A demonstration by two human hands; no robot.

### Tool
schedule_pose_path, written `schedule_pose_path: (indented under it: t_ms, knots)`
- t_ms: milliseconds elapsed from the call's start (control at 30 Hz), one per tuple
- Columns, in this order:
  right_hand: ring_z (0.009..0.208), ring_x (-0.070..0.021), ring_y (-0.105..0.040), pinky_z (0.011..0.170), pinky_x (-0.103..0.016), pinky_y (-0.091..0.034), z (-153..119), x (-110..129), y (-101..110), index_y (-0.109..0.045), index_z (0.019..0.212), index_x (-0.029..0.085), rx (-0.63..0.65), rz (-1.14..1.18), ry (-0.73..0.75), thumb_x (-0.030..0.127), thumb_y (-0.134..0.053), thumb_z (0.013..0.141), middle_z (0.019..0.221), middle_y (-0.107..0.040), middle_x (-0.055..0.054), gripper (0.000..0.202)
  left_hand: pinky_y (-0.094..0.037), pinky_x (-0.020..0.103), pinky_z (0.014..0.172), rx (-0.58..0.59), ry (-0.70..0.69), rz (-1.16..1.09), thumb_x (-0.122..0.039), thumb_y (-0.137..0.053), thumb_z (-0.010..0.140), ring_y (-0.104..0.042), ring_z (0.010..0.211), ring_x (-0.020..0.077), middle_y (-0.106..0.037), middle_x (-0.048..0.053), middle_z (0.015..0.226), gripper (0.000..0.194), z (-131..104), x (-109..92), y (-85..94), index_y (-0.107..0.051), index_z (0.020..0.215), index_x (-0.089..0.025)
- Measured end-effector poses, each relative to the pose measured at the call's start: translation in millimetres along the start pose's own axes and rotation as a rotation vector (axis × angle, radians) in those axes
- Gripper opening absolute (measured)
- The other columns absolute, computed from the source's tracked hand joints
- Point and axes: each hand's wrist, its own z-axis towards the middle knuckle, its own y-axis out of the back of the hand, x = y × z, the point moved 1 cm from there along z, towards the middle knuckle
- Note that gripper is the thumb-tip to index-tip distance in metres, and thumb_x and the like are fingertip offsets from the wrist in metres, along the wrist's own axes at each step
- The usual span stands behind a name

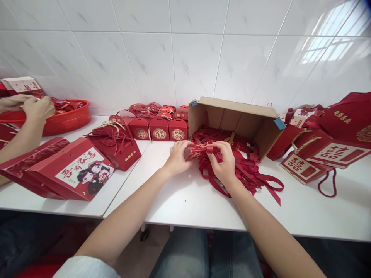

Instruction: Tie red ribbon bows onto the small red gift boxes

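Observation:
Between my two hands is a small red gift box (198, 150) with pale printing, held up over the table in front of the cardboard box. My left hand (179, 157) grips its left end, fingers closed round the side. At the right end, my right hand (223, 159) pinches it, thumb below and fingers on top, near a band of red ribbon. Just beneath and to the right lies a tangled heap of dark red ribbons (246, 175). It spills from the open cardboard box (240, 103), which lies on its side.
Several small red boxes (159, 129) stand in rows by the wall. Left are larger red gift boxes (84, 166), a red basin (78, 119) and another person's hands (40, 108). Red double-happiness boxes (333, 150) with rope handles stand at the right on the white table (174, 200).

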Motion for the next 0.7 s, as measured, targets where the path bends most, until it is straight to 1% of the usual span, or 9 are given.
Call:
schedule_pose_path:
  t_ms: [67, 100, 200, 267, 367, 433, 567, 633, 700]
  knots:
    - [0.104, -0.0237, -0.056, 0.092, -0.043, -0.047, -0.3, -1.8, -1.0, -0.053, 0.114, 0.020, 0.004, 0.030, -0.024, 0.024, -0.057, 0.085, 0.109, -0.058, -0.011, 0.030, -0.048, 0.044, 0.085, 0.021, -0.009, -0.009, -0.025, -0.069, 0.071, -0.060, 0.096, 0.0264, -0.066, 0.007, 0.101, 0.035, 1.1, 5.3, -1.8, -0.059, 0.104, -0.021]
    - [0.109, -0.0240, -0.055, 0.095, -0.043, -0.046, -0.7, -2.9, -1.5, -0.048, 0.122, 0.020, 0.004, 0.055, -0.043, 0.025, -0.059, 0.084, 0.115, -0.057, -0.012, 0.040, -0.048, 0.044, 0.085, 0.011, -0.023, -0.017, -0.026, -0.068, 0.073, -0.061, 0.096, 0.0256, -0.066, 0.007, 0.101, 0.033, 1.5, 6.2, -1.9, -0.059, 0.104, -0.021]
    - [0.119, -0.0254, -0.050, 0.100, -0.045, -0.043, -1.3, -6.9, -2.0, -0.030, 0.139, 0.021, 0.009, 0.123, -0.115, 0.028, -0.065, 0.080, 0.129, -0.050, -0.015, 0.069, -0.044, 0.047, 0.097, -0.062, -0.098, -0.059, -0.028, -0.067, 0.076, -0.057, 0.110, 0.0257, -0.063, 0.010, 0.113, 0.035, 2.9, 1.7, 2.0, -0.056, 0.109, -0.020]
    - [0.122, -0.0274, -0.049, 0.100, -0.048, -0.042, -0.1, -10.2, -0.6, -0.025, 0.142, 0.021, 0.025, 0.111, -0.123, 0.028, -0.067, 0.078, 0.132, -0.049, -0.016, 0.078, -0.041, 0.048, 0.102, -0.080, -0.160, -0.102, -0.030, -0.068, 0.076, -0.053, 0.118, 0.0259, -0.061, 0.011, 0.119, 0.039, 3.5, -4.7, 6.2, -0.054, 0.111, -0.020]
    - [0.120, -0.0290, -0.050, 0.099, -0.049, -0.043, 5.4, -15.0, 3.9, -0.033, 0.138, 0.023, 0.057, 0.046, -0.039, 0.025, -0.067, 0.077, 0.131, -0.050, -0.015, 0.070, -0.039, 0.050, 0.106, -0.088, -0.251, -0.172, -0.034, -0.071, 0.074, -0.048, 0.127, 0.0280, -0.058, 0.012, 0.124, 0.049, 2.8, -12.5, 10.4, -0.051, 0.117, -0.021]
    - [0.114, -0.0274, -0.053, 0.096, -0.046, -0.046, 11.6, -16.7, 8.5, -0.041, 0.131, 0.023, 0.052, 0.020, 0.014, 0.023, -0.066, 0.076, 0.126, -0.052, -0.014, 0.060, -0.038, 0.051, 0.108, -0.118, -0.293, -0.211, -0.032, -0.070, 0.076, -0.045, 0.129, 0.0288, -0.055, 0.013, 0.129, 0.054, 1.6, -14.5, 10.4, -0.047, 0.124, -0.022]
    - [0.108, -0.0253, -0.056, 0.086, -0.040, -0.053, 24.2, -10.3, 26.3, -0.050, 0.116, 0.022, 0.012, -0.015, 0.099, 0.024, -0.070, 0.072, 0.120, -0.049, -0.013, 0.048, -0.039, 0.048, 0.107, -0.196, -0.302, -0.187, -0.028, -0.072, 0.075, -0.045, 0.129, 0.0292, -0.045, 0.015, 0.140, 0.073, 0.6, -13.9, 5.9, -0.035, 0.137, -0.024]
    - [0.112, -0.0268, -0.054, 0.089, -0.042, -0.051, 24.5, -3.7, 44.3, -0.049, 0.113, 0.022, -0.062, -0.055, 0.104, 0.028, -0.073, 0.070, 0.120, -0.049, -0.013, 0.050, -0.041, 0.048, 0.105, -0.208, -0.310, -0.169, -0.029, -0.072, 0.074, -0.042, 0.131, 0.0306, -0.039, 0.017, 0.144, 0.080, 0.9, -13.4, 3.8, -0.027, 0.140, -0.025]
    - [0.113, -0.0282, -0.054, 0.094, -0.046, -0.048, 16.4, 0.5, 70.3, -0.048, 0.113, 0.021, -0.208, -0.108, 0.025, 0.035, -0.076, 0.067, 0.118, -0.052, -0.013, 0.055, -0.046, 0.047, 0.099, -0.191, -0.302, -0.166, -0.029, -0.069, 0.077, -0.043, 0.130, 0.0309, -0.037, 0.018, 0.144, 0.080, 1.2, -12.5, 2.0, -0.023, 0.141, -0.025]
